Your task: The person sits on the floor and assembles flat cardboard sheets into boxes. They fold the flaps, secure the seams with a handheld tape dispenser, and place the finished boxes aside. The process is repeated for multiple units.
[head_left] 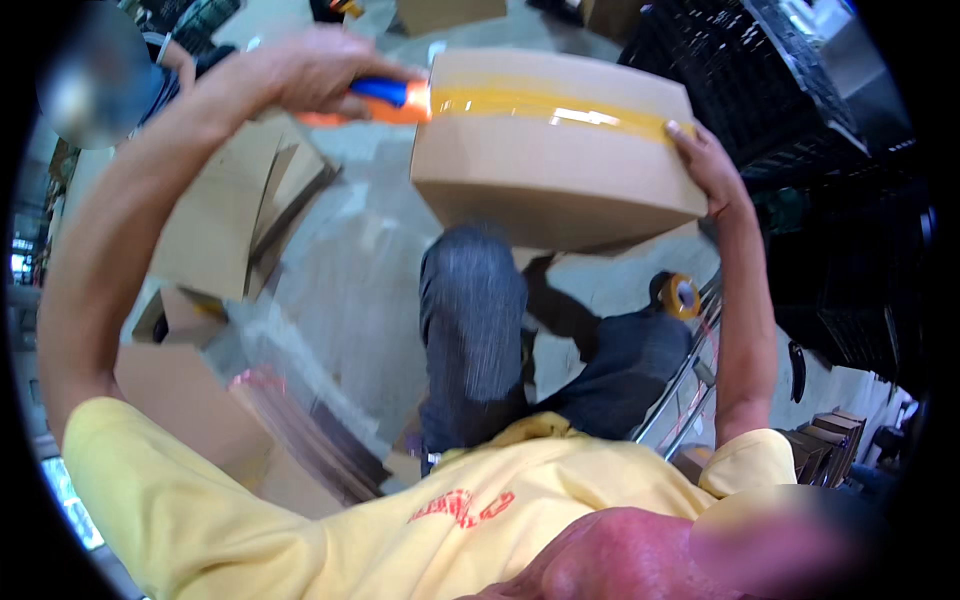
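A brown cardboard box point(550, 165) is held up in front of me, above my knees. A shiny strip of yellow-brown tape point(555, 108) runs across its top from left to right. My left hand point(325, 75), slightly blurred, is closed around an orange and blue tape dispenser point(405, 98), whose end touches the box's left edge where the tape starts. My right hand point(710, 170) grips the box's right end, its thumb on the top by the tape and the other fingers partly hidden. The underside of the box is in shadow.
Flattened cardboard point(215, 215) lies on the floor at left, with more cardboard sheets point(190, 400) nearer. A tape roll point(683, 296) sits by my right knee, close to a metal rail point(685, 400). Black plastic crates point(745, 85) stand at right. Another person point(175, 65) is at upper left.
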`<action>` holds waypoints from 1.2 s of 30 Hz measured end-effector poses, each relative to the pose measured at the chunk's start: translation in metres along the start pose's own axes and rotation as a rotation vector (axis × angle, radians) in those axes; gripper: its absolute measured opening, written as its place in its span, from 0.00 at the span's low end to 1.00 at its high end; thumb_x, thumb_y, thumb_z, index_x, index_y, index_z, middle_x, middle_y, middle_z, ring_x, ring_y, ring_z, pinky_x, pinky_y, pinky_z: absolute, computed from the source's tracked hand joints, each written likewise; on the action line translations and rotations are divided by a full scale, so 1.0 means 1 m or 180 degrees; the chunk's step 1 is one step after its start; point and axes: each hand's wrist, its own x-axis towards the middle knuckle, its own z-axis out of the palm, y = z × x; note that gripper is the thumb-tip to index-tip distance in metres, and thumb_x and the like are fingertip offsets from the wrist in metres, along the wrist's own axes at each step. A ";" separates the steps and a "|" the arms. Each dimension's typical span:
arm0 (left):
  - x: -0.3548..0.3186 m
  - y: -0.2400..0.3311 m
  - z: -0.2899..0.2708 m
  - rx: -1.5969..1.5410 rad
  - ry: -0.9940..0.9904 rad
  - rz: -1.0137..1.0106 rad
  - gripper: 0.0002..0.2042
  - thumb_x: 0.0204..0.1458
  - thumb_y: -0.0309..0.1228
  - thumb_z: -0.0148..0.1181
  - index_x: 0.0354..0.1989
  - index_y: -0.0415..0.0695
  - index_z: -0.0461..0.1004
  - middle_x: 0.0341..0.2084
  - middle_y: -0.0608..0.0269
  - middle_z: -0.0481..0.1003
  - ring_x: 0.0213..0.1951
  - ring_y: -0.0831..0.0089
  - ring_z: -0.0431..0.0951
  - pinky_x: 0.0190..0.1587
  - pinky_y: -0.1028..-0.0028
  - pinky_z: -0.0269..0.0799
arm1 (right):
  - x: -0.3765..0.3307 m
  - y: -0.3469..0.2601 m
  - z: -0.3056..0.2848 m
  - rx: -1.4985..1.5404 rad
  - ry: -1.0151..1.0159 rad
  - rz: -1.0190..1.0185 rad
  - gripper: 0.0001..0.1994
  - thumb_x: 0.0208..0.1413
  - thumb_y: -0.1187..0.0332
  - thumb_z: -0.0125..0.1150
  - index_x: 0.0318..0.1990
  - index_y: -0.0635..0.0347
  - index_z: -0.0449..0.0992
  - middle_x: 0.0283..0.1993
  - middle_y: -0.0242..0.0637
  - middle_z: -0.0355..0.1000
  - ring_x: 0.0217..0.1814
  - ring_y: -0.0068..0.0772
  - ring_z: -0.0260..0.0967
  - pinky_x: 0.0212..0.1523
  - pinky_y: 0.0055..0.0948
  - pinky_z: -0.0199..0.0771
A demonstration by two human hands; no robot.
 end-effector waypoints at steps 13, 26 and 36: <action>0.055 0.063 0.224 -0.2704 0.2910 -0.0137 0.43 0.56 0.46 0.70 0.80 0.59 0.56 0.44 0.43 0.73 0.42 0.42 0.77 0.48 0.55 0.77 | 0.009 -0.013 -0.024 0.0194 0.0163 -0.0009 0.24 0.72 0.63 0.59 0.71 0.64 0.67 0.60 0.42 0.77 0.57 0.25 0.78 0.56 0.26 0.83; 0.088 0.072 0.307 -0.2738 0.2678 -0.0068 0.44 0.58 0.47 0.69 0.81 0.65 0.52 0.40 0.51 0.71 0.38 0.47 0.75 0.42 0.53 0.74 | 0.012 0.004 -0.054 0.0271 0.0056 0.0168 0.21 0.76 0.63 0.51 0.70 0.63 0.67 0.58 0.43 0.77 0.55 0.31 0.81 0.52 0.29 0.86; 0.058 0.083 0.290 -0.2863 0.2190 -0.0071 0.45 0.56 0.47 0.70 0.81 0.66 0.51 0.41 0.53 0.72 0.38 0.48 0.75 0.43 0.53 0.75 | 0.009 0.019 -0.078 0.0416 -0.0131 0.0208 0.20 0.77 0.60 0.50 0.69 0.59 0.69 0.64 0.38 0.76 0.62 0.29 0.77 0.60 0.29 0.81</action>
